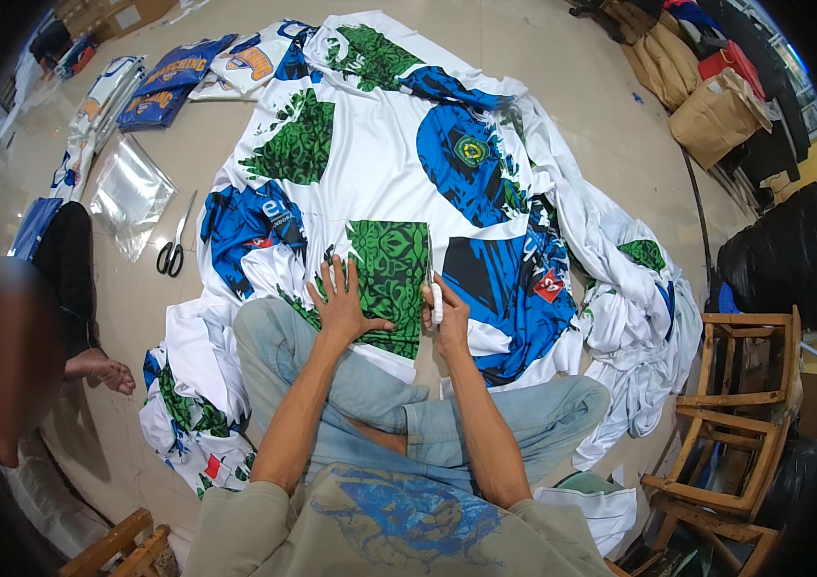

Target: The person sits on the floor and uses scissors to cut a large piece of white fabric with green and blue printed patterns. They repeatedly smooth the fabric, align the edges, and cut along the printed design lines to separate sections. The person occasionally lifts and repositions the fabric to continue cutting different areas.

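Two hands on one cloth

The cloth [370, 154] is spread over the floor [610, 125], its near edge by the jeans [303, 380]. Its green panel [391, 269] is pressed by the left hand [338, 313], which is laid wide, fingers fanned. White scissors [437, 304] are gripped in the right hand [454, 324] at the panel's right edge; how far they are parted cannot be told. The green print could be nicked if the scissors are let drift left, the blue panel [476, 279] if they are turned right. A crooked edge could be caused by creases or slipping. The jeans could be snagged, being so close.
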`<action>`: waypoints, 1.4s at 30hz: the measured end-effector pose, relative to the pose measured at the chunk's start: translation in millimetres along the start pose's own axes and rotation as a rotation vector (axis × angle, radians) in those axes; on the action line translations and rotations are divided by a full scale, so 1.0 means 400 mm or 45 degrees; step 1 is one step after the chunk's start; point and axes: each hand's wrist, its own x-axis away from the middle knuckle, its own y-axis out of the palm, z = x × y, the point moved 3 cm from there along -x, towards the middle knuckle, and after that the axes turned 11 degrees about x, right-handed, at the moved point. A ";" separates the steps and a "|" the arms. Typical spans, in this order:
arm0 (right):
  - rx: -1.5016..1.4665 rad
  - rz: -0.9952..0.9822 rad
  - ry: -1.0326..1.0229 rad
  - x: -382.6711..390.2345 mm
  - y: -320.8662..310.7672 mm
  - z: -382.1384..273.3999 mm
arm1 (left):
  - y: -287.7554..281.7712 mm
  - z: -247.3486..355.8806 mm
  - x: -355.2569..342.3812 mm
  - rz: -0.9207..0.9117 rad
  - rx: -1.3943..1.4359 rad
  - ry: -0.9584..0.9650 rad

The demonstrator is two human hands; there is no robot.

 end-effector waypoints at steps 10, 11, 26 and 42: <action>-0.013 0.012 0.026 -0.020 0.002 -0.024 | 0.000 0.003 -0.003 -0.021 0.006 0.004; -0.030 0.017 0.031 -0.028 0.006 -0.031 | -0.001 0.001 -0.003 -0.019 0.003 0.003; -0.019 0.000 0.049 -0.077 0.013 -0.066 | 0.001 -0.001 -0.003 -0.009 0.009 0.014; 0.111 -0.047 0.026 -0.143 0.014 -0.112 | -0.003 0.001 -0.003 -0.010 0.011 0.010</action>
